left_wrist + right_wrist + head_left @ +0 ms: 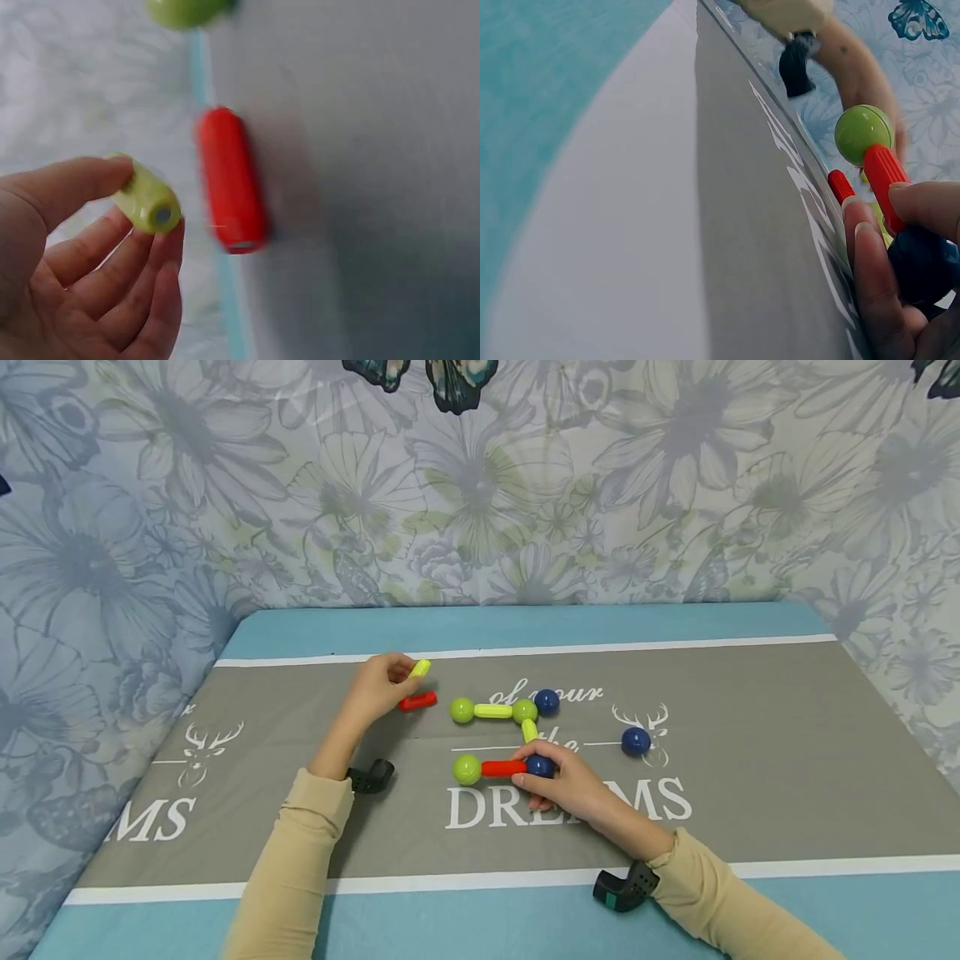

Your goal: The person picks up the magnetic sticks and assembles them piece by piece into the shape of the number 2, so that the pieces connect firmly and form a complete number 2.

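My left hand [384, 683] pinches a short yellow-green rod [146, 196] between thumb and fingers, its grey round end showing in the left wrist view. Just below that hand a loose red rod [417, 702] lies on the mat. My right hand [564, 781] grips a dark blue ball [922, 264], with thumb and fingers also at the end of a red rod [503, 768]. That rod's far end meets a green ball [467, 769]. Behind the right fingers a yellow-green rod [529, 730] runs up to another green ball [524, 711].
A yellow-green rod [492, 712] links that upper ball to a green ball [462, 710] on the left. One blue ball [547, 702] sits against its right side, and another blue ball [636, 742] lies apart farther right. Beneath is a grey printed mat [750, 752] on a blue surface [465, 927].
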{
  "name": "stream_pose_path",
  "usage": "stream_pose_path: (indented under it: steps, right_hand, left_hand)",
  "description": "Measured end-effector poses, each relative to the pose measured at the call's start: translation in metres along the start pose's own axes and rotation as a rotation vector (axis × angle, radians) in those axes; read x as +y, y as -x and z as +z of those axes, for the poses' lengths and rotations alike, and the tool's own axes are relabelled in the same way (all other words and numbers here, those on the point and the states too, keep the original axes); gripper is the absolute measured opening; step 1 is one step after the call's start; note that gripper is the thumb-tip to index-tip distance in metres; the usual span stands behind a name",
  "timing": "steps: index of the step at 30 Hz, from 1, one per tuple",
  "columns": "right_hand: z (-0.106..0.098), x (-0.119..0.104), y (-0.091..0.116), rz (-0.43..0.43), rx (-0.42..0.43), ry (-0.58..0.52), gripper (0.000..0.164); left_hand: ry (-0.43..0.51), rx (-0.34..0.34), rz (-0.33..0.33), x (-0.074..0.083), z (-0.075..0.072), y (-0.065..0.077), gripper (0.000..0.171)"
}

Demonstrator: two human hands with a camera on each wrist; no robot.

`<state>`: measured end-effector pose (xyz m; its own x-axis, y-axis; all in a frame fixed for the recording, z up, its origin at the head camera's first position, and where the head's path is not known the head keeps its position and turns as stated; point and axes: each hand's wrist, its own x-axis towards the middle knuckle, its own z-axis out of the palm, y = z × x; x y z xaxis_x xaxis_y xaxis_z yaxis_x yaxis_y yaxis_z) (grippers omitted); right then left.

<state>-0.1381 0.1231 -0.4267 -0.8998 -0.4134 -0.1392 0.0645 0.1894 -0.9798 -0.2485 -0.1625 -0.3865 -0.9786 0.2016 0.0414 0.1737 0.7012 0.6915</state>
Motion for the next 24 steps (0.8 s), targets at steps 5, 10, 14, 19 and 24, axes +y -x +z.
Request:
stream_pose_path:
  steps: [5, 10, 14, 19, 24]
  right_hand:
    - [0.0, 0.001, -0.001, -0.006, -0.002, 0.004, 0.025]
    - [-0.001, 0.002, -0.001, -0.001, 0.002, 0.007, 0.026]
    - [-0.002, 0.002, -0.001, -0.002, 0.0, 0.004, 0.027]
    - [-0.001, 0.003, -0.001, -0.001, -0.003, -0.003, 0.027]
    - [-0.001, 0.002, 0.0, 0.005, -0.006, 0.001, 0.027]
  left_hand:
    - [0.153, -0.109, 0.063, 0.018, -0.011, 0.032, 0.028]
    - [0.307, -0.321, 0.073, 0.028, -0.008, 0.068, 0.042]
    - [0.359, -0.466, 0.076, 0.025, 0.004, 0.088, 0.05]
    - [0.442, -0.602, 0.087, 0.024, 0.019, 0.101, 0.056]
    - [0.489, -0.64, 0.044, 0.022, 0.03, 0.106, 0.066]
